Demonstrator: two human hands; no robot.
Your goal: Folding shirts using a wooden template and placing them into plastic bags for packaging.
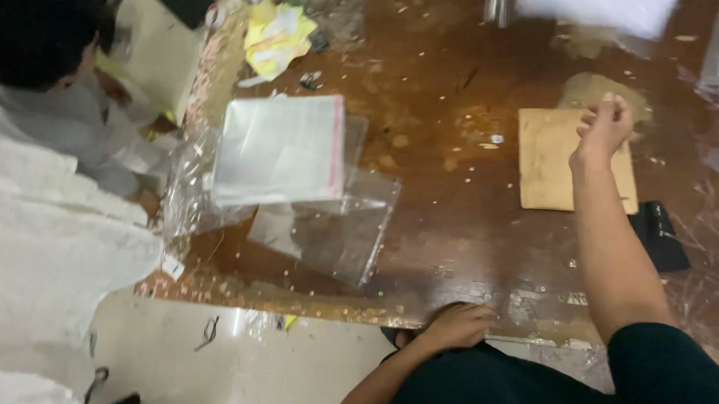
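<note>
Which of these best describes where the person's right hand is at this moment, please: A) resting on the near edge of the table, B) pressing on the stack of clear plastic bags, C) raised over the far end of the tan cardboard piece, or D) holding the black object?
C: the right hand is loosely closed over the far end of the tan cardboard piece, while the left hand rests at the table's near edge.
</note>
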